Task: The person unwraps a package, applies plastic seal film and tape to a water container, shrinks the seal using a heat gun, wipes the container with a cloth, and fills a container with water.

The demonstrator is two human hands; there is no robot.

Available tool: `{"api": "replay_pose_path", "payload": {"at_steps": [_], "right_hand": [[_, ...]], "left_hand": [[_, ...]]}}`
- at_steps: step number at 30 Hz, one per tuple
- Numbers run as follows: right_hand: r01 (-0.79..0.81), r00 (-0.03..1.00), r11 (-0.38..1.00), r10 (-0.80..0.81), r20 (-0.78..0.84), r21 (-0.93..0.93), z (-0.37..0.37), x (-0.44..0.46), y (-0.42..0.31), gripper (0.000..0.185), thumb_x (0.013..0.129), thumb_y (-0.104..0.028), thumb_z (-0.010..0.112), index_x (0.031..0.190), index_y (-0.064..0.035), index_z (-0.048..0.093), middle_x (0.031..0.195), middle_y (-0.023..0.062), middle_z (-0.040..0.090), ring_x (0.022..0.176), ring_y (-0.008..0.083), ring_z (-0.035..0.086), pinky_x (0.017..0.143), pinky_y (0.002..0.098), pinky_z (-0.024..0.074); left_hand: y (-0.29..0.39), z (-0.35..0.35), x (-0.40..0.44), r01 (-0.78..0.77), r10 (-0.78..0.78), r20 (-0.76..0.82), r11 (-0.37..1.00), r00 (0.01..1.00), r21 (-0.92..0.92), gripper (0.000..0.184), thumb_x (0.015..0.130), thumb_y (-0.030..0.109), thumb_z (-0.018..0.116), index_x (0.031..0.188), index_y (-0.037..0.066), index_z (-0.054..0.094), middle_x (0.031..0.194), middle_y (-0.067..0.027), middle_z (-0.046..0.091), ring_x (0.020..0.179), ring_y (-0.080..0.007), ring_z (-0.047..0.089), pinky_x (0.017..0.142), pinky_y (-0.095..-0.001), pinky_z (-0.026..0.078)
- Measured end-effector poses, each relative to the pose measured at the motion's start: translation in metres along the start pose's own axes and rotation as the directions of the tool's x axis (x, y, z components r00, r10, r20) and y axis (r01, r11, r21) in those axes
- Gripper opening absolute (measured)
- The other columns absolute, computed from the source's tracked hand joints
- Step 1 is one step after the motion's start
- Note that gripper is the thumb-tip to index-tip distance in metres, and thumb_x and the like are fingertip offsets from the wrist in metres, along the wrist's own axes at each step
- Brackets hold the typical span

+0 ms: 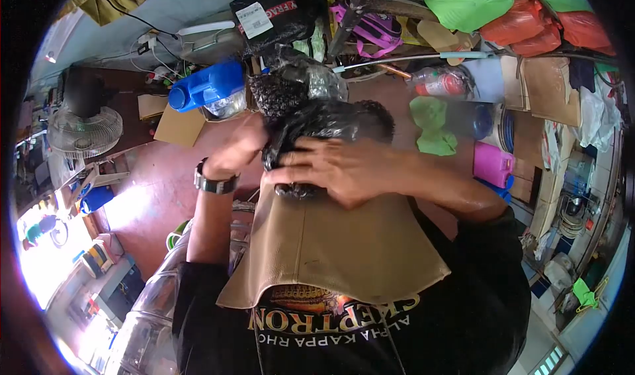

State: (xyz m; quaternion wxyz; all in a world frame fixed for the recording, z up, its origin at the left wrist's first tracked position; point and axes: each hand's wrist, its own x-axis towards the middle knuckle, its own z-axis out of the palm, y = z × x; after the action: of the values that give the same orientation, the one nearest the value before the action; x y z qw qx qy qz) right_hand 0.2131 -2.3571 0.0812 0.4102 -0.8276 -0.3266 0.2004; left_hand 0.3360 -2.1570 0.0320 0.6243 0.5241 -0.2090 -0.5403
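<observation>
Plastic (324, 118), black, glossy and crumpled, lies bunched just beyond the upper end of a tan leather-like apron (357, 242), in front of the person's chest; both hands are at it. Right hand (331, 170) reaches across from the right, palm down, over the near side of the plastic and the top of the apron; its fingers are slightly spread and point left, not visibly pinching anything. Left hand (241, 146) is raised at the left side of the plastic, blurred; whether its fingers touch the plastic, or are spread or closed, I cannot tell; a wristwatch (215, 184) with a metallic band sits on that wrist.

Black bubble wrap (276, 95) lies just beyond the plastic, with clear plastic wrapping (325, 84) beside it; a blue jug (210, 85) lies to the left, near a piece of brown cardboard (180, 125); farther up is a dark parcel (281, 27) with a white label and red tape. Well apart on the right are a magenta jug (491, 163), a bright green bag (468, 3) and red bags (519, 25); a fan (84, 133) stands at far left; the apron hangs over a black printed shirt (456, 309).
</observation>
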Motion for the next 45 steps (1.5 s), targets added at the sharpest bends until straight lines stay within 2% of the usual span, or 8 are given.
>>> {"api": "replay_pose_path", "payload": {"at_steps": [7,12,14,17,21,31,41,45], "right_hand": [[0.004,0.966,0.988,-0.043,-0.253,-0.155,-0.007,-0.041,-0.006,0.069,0.077,-0.01,0.064,0.143,-0.0138,0.045,0.139,0.0155,0.053,0.121,0.0345,0.056,0.102,0.0435,0.0476],[-0.565,0.821,0.81,0.571,0.002,0.157,-0.011,-0.072,-0.006,0.033,0.086,-0.016,0.059,0.116,-0.0043,0.063,0.131,0.0138,0.058,0.109,0.0305,0.062,0.087,0.0418,0.0534],[-0.65,0.757,0.733,0.647,-0.091,-0.199,-0.009,-0.057,0.005,0.02,0.085,-0.014,0.059,0.1,-0.0025,0.066,0.113,0.0136,0.064,0.097,0.0305,0.064,0.08,0.0392,0.0534],[-0.186,0.812,0.93,-0.036,-0.583,-0.317,-0.003,-0.035,-0.016,0.019,0.083,-0.011,0.059,0.099,-0.003,0.065,0.097,0.0142,0.064,0.088,0.0322,0.064,0.077,0.0395,0.0531],[-0.138,0.826,0.868,0.366,-0.428,0.477,0.019,-0.025,0.028,0.014,0.081,-0.005,0.056,0.092,-0.0006,0.063,0.087,0.0155,0.065,0.082,0.029,0.066,0.075,0.0387,0.0515],[-0.517,0.604,0.846,0.467,-0.647,0.128,0.05,-0.004,0.075,0.02,0.082,-0.012,0.062,0.096,0.0006,0.066,0.095,0.0256,0.066,0.093,0.0455,0.061,0.08,0.0504,0.0489],[-0.571,0.751,0.816,0.563,-0.346,0.089,0.036,-0.031,0.085,0.047,0.083,-0.021,0.067,0.124,-0.0006,0.058,0.118,0.0255,0.063,0.11,0.0385,0.062,0.097,0.0433,0.0465],[-0.492,0.711,0.553,0.701,-0.055,0.673,0.049,-0.047,0.131,0.041,0.083,-0.007,0.06,0.124,0.001,0.059,0.116,0.0203,0.066,0.106,0.0279,0.061,0.097,0.0396,0.0448]], "left_hand": [[-0.022,0.013,0.013,-0.034,0.083,-0.345,0.989,0.935,0.147,0.04,0.083,0.009,0.066,0.12,-0.001,0.058,0.106,-0.0065,0.067,0.095,-0.0159,0.063,0.085,-0.0316,0.052],[-0.032,0.022,0.014,-0.18,0.145,-0.608,0.984,0.78,0.004,0.024,0.079,0.002,0.063,0.103,-0.002,0.066,0.098,-0.0045,0.067,0.086,-0.0138,0.062,0.077,-0.0283,0.05],[-0.025,0.035,0.016,-0.213,0.208,-0.61,0.975,0.765,0.065,0.024,0.082,0.001,0.061,0.105,-0.002,0.065,0.098,-0.0038,0.067,0.088,-0.0132,0.06,0.079,-0.028,0.049],[-0.03,0.04,0.016,-0.134,0.218,-0.591,0.974,0.777,0.184,0.022,0.084,0.0,0.059,0.106,-0.002,0.065,0.099,-0.0031,0.067,0.089,-0.0132,0.06,0.081,-0.0285,0.049],[-0.032,0.052,0.011,-0.237,0.216,-0.582,0.971,0.784,0.041,0.021,0.086,-0.001,0.058,0.105,-0.003,0.065,0.099,-0.0034,0.067,0.09,-0.0127,0.06,0.081,-0.0281,0.049],[-0.052,0.071,0.033,-0.257,0.328,-0.592,0.945,0.736,0.204,0.019,0.089,0.006,0.064,0.106,-0.001,0.068,0.094,-0.0029,0.069,0.085,-0.0117,0.06,0.079,-0.0296,0.049],[-0.05,0.069,0.036,-0.173,0.093,-0.584,0.981,0.807,-0.083,0.022,0.088,0.002,0.065,0.11,-0.001,0.068,0.105,-0.0036,0.069,0.094,-0.0117,0.062,0.084,-0.028,0.05],[-0.043,0.076,0.037,-0.26,0.305,-0.46,0.952,0.834,0.161,0.026,0.089,0.006,0.068,0.115,-0.001,0.066,0.108,-0.0033,0.069,0.097,-0.0105,0.06,0.087,-0.0282,0.049]]}}
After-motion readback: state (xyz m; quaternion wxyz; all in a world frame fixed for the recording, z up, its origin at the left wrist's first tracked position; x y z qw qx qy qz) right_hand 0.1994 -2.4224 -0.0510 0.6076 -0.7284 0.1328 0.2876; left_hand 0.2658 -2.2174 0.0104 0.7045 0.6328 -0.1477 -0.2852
